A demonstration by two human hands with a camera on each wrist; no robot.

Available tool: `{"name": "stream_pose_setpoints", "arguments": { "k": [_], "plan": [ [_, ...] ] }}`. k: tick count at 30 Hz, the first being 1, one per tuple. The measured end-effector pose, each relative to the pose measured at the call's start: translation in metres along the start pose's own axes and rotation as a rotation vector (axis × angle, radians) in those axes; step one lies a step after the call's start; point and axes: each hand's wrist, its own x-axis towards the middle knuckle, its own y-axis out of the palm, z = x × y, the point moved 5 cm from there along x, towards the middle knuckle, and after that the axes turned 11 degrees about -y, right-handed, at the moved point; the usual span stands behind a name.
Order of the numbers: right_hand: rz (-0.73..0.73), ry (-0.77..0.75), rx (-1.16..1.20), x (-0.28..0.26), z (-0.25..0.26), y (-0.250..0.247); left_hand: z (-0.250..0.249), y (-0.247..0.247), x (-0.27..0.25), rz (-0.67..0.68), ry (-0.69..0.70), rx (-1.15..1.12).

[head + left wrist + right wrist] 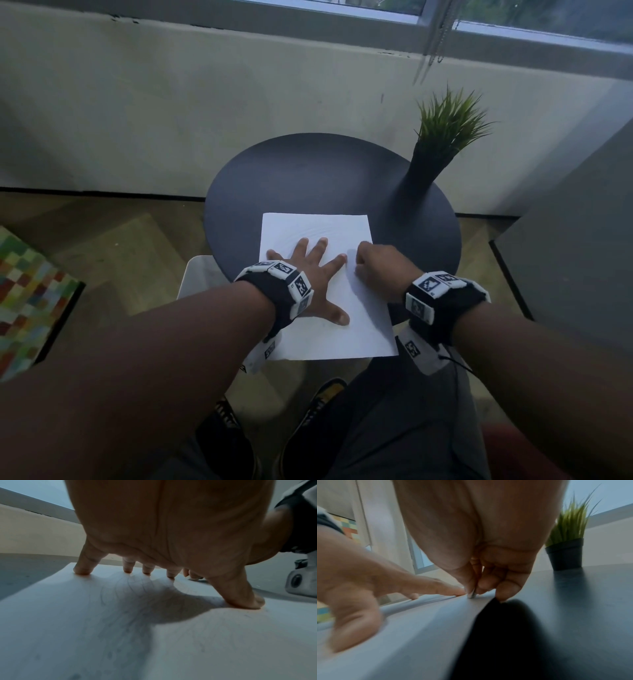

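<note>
From the head camera, our left hand [310, 274] lies spread flat on the sheet of paper [346, 332] at the round tabletop's [301, 171] near edge; pressing evenly should stop it sliding. The left wrist view shows fingertips [82, 570] bearing down on it. In the right wrist view, our right hand [479, 540] curls, pinching a small silvery thing [471, 595] against the paper, just beside the left index fingertip.

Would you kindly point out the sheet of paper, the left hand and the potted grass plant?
sheet of paper [318, 226]: head view, bare far part.
left hand [320, 279]: head view, back of the hand.
potted grass plant [424, 171]: head view, neck of its dark vase.
</note>
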Motion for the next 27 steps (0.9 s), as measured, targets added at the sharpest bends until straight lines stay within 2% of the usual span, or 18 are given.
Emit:
{"name": "stream_pose_setpoints", "arguments": {
  "k": [4, 9, 12, 20, 22, 25, 27],
  "plan": [
    [0.124, -0.112, -0.084, -0.008, 0.010, 0.010, 0.000, 0.000, 0.001, -0.019, 0.009, -0.003],
    [0.008, 0.025, 0.056, -0.005, -0.018, -0.007, -0.001, -0.002, 0.000, 0.015, -0.006, 0.007],
    [-0.001, 0.006, 0.134, -0.005, -0.015, -0.003, -0.001, -0.004, -0.002, 0.015, -0.003, 0.021],
    [0.000, 0.052, 0.147, -0.011, -0.015, 0.000, -0.003, -0.007, -0.004, 0.006, 0.006, 0.025],
    [0.021, 0.007, 0.110, -0.017, -0.005, 0.001, -0.004, -0.008, -0.005, -0.002, 0.010, 0.025],
    [0.157, -0.181, 0.047, -0.031, 0.019, 0.010, -0.003, -0.008, -0.005, -0.006, 0.013, 0.024],
    [0.202, -0.188, 0.072, -0.031, 0.017, 0.009, -0.003, -0.008, -0.005, -0.007, 0.006, 0.031]
  ]
}}
